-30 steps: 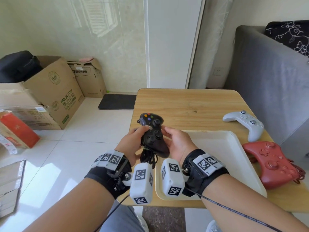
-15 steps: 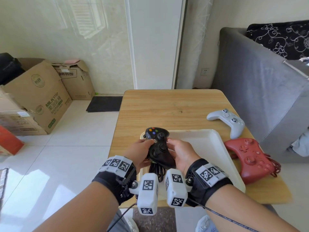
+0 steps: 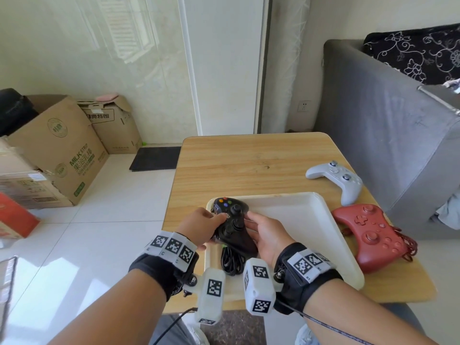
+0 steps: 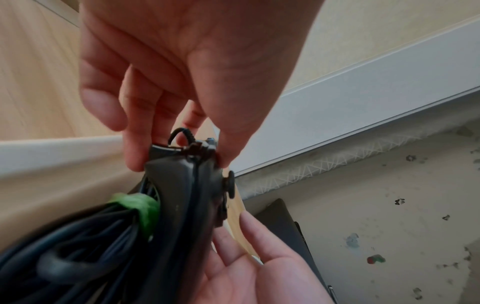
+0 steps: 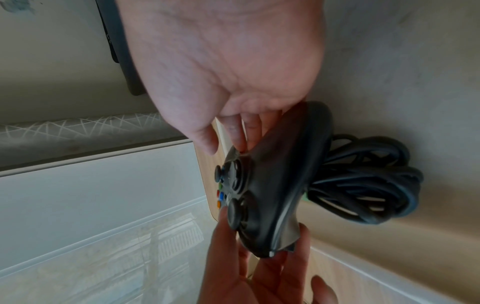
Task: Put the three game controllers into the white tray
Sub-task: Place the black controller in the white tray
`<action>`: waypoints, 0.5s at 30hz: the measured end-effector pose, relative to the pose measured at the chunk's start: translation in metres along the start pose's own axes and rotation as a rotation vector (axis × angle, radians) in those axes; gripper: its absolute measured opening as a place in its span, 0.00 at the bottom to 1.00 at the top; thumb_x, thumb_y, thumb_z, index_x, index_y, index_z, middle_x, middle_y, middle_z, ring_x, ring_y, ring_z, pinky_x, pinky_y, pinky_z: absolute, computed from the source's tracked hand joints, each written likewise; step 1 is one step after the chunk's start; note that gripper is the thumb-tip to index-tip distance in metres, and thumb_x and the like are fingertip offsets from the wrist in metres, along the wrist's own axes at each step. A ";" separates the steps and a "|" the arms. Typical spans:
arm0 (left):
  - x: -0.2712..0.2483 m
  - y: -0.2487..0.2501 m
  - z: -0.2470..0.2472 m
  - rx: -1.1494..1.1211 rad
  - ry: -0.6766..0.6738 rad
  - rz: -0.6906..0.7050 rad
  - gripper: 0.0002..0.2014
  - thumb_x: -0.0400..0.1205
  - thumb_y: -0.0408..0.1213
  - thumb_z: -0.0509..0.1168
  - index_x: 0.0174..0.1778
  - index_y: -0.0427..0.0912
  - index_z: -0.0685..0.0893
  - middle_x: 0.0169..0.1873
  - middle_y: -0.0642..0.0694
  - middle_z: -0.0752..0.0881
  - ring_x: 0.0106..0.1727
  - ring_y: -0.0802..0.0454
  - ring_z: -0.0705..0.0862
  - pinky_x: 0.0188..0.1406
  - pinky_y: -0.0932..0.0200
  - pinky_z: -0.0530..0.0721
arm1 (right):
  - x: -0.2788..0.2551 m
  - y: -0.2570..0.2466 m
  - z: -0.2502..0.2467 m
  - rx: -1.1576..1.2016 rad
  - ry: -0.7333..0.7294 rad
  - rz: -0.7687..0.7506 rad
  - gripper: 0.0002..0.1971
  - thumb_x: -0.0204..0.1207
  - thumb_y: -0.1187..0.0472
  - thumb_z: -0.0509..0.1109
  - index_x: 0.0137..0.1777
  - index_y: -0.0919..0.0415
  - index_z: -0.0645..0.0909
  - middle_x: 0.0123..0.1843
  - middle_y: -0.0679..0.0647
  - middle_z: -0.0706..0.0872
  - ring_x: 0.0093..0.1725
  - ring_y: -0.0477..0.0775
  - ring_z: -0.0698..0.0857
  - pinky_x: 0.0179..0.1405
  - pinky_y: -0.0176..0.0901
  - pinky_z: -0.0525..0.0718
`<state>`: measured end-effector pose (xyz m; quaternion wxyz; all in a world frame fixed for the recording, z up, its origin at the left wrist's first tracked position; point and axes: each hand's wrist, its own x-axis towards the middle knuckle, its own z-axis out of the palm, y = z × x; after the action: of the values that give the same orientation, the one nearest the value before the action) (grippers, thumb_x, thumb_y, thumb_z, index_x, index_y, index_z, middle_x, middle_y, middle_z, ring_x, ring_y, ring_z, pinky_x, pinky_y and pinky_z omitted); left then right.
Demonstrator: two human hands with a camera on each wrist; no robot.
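Both hands hold a black wired controller over the left end of the white tray. My left hand pinches its left side, and my right hand grips its right side. In the left wrist view my left hand pinches the black controller at its top edge. The right wrist view has my right hand curled round the black controller. Its bundled black cable hangs down into the tray. A pale grey controller and a red controller lie on the table right of the tray.
The wooden table has bare room behind the tray. A grey sofa stands close on the right. Cardboard boxes sit on the tiled floor at the left, with a dark mat beyond the table's left edge.
Both hands have carried the black controller to the right and lower, from beyond the tray's left edge to over its left end. The cable bundle now hangs inside the tray.
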<state>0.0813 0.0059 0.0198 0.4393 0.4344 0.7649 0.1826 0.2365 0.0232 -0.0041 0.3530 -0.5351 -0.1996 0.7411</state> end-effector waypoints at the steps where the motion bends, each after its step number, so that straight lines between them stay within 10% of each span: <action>1: 0.000 -0.001 -0.001 0.022 0.007 0.000 0.22 0.80 0.59 0.63 0.61 0.45 0.76 0.45 0.46 0.91 0.45 0.51 0.93 0.24 0.63 0.81 | 0.000 0.000 0.000 -0.001 0.003 -0.005 0.14 0.83 0.58 0.62 0.61 0.65 0.81 0.49 0.58 0.88 0.46 0.57 0.87 0.51 0.52 0.85; 4: -0.002 -0.003 -0.001 0.077 0.068 0.029 0.25 0.80 0.59 0.62 0.64 0.43 0.77 0.45 0.47 0.87 0.44 0.50 0.87 0.38 0.58 0.82 | -0.003 -0.003 0.000 0.002 0.031 -0.011 0.13 0.82 0.59 0.63 0.61 0.65 0.81 0.50 0.57 0.88 0.46 0.55 0.86 0.42 0.47 0.85; 10: -0.013 0.021 0.003 0.060 0.189 0.215 0.24 0.79 0.57 0.64 0.67 0.48 0.79 0.68 0.41 0.77 0.57 0.46 0.83 0.51 0.54 0.83 | -0.013 -0.018 -0.019 0.012 0.123 -0.060 0.18 0.82 0.59 0.62 0.70 0.64 0.77 0.66 0.60 0.83 0.63 0.59 0.82 0.65 0.52 0.78; 15: -0.029 0.062 0.023 -0.102 0.074 0.283 0.15 0.81 0.50 0.66 0.59 0.46 0.83 0.51 0.48 0.86 0.50 0.50 0.84 0.54 0.51 0.82 | -0.026 -0.048 -0.049 0.029 0.186 -0.132 0.11 0.81 0.60 0.63 0.60 0.61 0.81 0.56 0.56 0.86 0.53 0.54 0.84 0.52 0.48 0.81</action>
<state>0.1379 0.0143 0.0629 0.4020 0.5079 0.7015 0.2971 0.3019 0.0323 0.0285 0.4260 -0.5819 -0.1901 0.6662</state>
